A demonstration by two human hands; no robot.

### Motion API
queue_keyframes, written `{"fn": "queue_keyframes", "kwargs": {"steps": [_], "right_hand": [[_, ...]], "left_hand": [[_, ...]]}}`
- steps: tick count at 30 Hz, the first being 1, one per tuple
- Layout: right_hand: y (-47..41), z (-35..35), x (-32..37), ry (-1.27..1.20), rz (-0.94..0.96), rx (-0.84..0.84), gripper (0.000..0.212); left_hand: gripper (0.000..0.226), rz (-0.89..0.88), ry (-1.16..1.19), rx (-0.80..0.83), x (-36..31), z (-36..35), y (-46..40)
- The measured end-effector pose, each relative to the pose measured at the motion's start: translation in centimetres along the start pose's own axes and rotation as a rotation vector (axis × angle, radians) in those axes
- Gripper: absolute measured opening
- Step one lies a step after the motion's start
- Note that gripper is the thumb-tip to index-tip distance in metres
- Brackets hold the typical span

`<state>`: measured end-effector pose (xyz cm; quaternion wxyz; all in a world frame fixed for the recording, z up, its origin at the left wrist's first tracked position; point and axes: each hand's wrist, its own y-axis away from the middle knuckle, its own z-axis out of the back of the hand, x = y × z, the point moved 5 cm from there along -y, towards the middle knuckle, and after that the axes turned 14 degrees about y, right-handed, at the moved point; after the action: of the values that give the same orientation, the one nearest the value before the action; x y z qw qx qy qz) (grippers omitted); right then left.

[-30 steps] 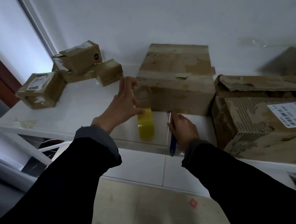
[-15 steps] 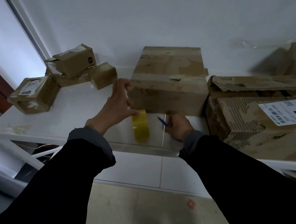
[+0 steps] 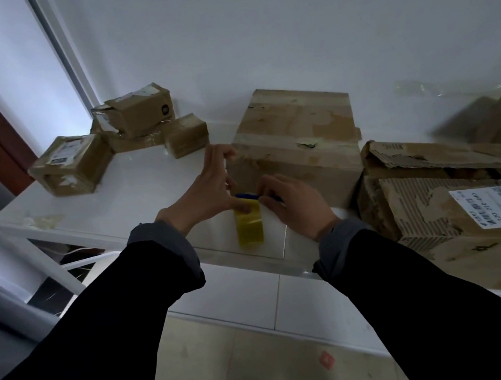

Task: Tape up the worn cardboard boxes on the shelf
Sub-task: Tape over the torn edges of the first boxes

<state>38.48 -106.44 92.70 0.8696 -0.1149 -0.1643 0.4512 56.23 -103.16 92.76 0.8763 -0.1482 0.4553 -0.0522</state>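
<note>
A worn brown cardboard box [image 3: 296, 137] stands on the white shelf [image 3: 133, 194] against the wall. A yellow roll of tape [image 3: 249, 225] hangs in front of the box's near left corner. My left hand [image 3: 207, 189] is at that corner, its fingertips at the box edge and its thumb on the tape. My right hand [image 3: 293, 203] grips a blue cutter [image 3: 248, 195] whose tip lies across the top of the tape roll.
A big torn box with a white label [image 3: 462, 223] lies on the shelf at the right. Several small boxes [image 3: 123, 134] are piled at the far left by the window frame. Tiled floor [image 3: 237, 370] lies below the shelf.
My right hand has risen from the shelf surface and brought the blue cutter across to the tape roll's top. My left hand has stayed at the box corner.
</note>
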Motion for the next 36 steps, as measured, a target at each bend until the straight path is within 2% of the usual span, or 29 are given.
{"fn": "queue_keyframes", "kwargs": {"steps": [16,36], "right_hand": [[-1.3,0.1,0.9,0.196,-0.017,0.065,0.009],[-1.2,0.3,1.4,0.220,-0.047,0.077,0.011]], "left_hand": [[0.095,-0.020,-0.046,-0.010,-0.1,-0.3,-0.1],[0.093,-0.021,-0.047,-0.031,-0.2,-0.4,0.2]]}}
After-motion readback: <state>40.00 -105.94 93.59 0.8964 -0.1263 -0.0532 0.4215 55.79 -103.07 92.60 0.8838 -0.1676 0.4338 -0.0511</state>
